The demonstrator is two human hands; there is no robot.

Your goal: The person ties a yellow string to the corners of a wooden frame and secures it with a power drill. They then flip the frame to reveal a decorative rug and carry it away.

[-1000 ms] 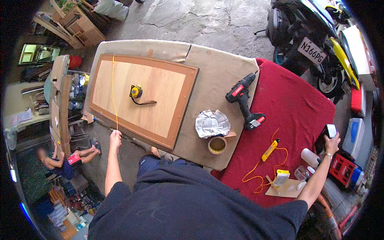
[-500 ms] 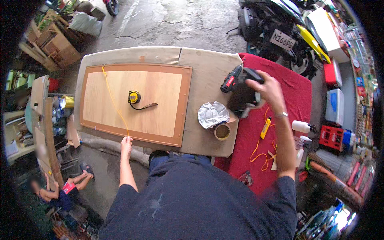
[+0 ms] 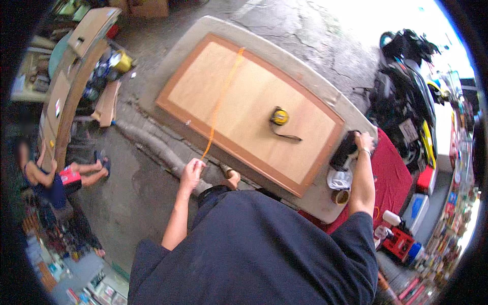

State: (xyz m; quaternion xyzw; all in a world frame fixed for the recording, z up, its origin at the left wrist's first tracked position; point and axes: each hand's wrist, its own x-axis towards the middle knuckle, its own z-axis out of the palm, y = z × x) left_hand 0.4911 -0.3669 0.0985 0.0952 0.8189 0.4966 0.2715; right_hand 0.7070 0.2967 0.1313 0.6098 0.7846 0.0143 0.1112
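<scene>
My left hand (image 3: 190, 175) is closed, pinching the end of an orange cord (image 3: 218, 109). That cord runs across a light wooden panel (image 3: 203, 76) with a brown taped border to its far edge. On the panel lies a yellow and black tape measure (image 3: 279, 117) with a dark wrist strap. My right hand (image 3: 364, 142) is at the right end of the table, its fingers closed on a bulky black object (image 3: 346, 151), blurred, of a kind I cannot make out. A crumpled white cloth or bag (image 3: 339, 179) and a tape roll (image 3: 340, 196) sit just nearer to me.
Beneath the panel is a beige-covered table (image 3: 348, 108), joined at the right by a red cloth (image 3: 398, 170). A white bottle (image 3: 391, 217) stands beyond it. Parked motorcycles (image 3: 401, 96) are at the far right. At left sits another person (image 3: 48, 175) near leaning boards (image 3: 81, 91).
The whole view has turned, and the panel now slants down to the right. My right hand has brought the black object down beside the white cloth. The left hand keeps its hold on the cord.
</scene>
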